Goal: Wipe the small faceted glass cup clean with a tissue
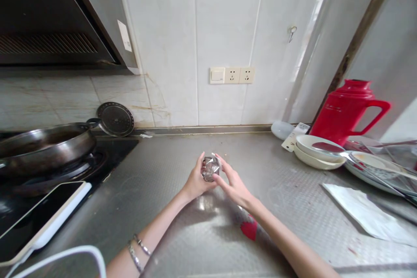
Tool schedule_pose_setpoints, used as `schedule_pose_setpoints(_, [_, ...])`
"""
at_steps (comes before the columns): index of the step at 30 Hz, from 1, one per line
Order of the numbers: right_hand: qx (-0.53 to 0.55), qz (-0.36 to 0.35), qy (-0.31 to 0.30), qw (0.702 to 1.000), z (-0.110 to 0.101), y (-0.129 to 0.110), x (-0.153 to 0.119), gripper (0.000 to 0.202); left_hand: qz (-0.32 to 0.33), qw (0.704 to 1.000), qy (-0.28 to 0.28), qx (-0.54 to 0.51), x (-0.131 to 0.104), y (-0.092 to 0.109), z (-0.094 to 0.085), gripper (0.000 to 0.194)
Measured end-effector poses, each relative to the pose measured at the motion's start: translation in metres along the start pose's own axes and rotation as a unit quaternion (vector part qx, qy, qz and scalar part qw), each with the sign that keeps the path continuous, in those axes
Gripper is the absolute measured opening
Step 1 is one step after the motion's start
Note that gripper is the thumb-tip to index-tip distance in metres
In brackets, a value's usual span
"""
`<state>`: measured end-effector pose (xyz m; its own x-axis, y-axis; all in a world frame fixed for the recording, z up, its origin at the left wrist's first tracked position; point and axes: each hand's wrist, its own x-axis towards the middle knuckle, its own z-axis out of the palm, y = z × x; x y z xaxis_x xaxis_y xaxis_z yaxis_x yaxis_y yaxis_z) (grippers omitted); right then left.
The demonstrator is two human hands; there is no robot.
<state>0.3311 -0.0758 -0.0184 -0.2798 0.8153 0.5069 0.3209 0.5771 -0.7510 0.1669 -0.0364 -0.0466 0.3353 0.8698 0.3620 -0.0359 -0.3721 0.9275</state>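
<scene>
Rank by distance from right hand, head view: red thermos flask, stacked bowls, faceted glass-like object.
1. Faceted glass-like object, touching the right hand
2. Stacked bowls, to its right
3. Red thermos flask, right, behind the bowls

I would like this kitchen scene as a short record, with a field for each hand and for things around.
Left hand: cups a small clear faceted object
Right hand: fingers on the same object's right side
Work surface: metal countertop
Left side: metal pan on black cooktop; phone with white cable nearer
Right side: red thermos flask, stacked bowls, white paper
Wall: switch, two sockets
Unclear: what exactly the hands hold
</scene>
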Motion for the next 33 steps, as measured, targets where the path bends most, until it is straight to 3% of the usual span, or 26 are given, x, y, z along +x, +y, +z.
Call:
schedule_pose_setpoints(4, [-0.125, -0.098, -0.016, 0.987, -0.006, -0.002, -0.003, 0.063, 0.007, 0.999, 0.005, -0.045, 0.001, 0.005, -0.002, 0.096])
schedule_pose_setpoints(9, [-0.149, -0.151, -0.029, 0.977, -0.009, -0.008, -0.003, 0.063, 0.02, 0.998, -0.013, -0.052, 0.0, 0.015, 0.0, 0.078])
schedule_pose_setpoints(16, [-0.158, -0.209, -0.018, 0.965, -0.01, -0.011, -0.003, 0.062, 0.025, 0.998, -0.02, -0.047, -0.002, 0.017, 0.004, 0.076])
schedule_pose_setpoints(21, [-0.117, -0.158, -0.017, 0.98, -0.015, -0.008, 0.001, 0.053, 0.009, 0.997, -0.045, -0.058, -0.005, 0.021, 0.009, 0.071])
schedule_pose_setpoints(24, [-0.092, -0.118, -0.006, 0.989, -0.016, -0.005, 0.001, 0.051, -0.005, 0.997, -0.021, -0.078, -0.003, 0.024, 0.007, 0.064])
schedule_pose_setpoints(29, [-0.067, -0.138, -0.028, 0.988, -0.007, -0.006, -0.003, 0.056, -0.022, 0.995, 0.034, -0.094, 0.0, 0.03, 0.001, 0.061])
schedule_pose_setpoints(33, [-0.024, -0.122, 0.002, 0.992, -0.001, -0.01, -0.005, 0.054, -0.029, 0.994, 0.024, -0.105, 0.0, 0.031, 0.001, 0.062])
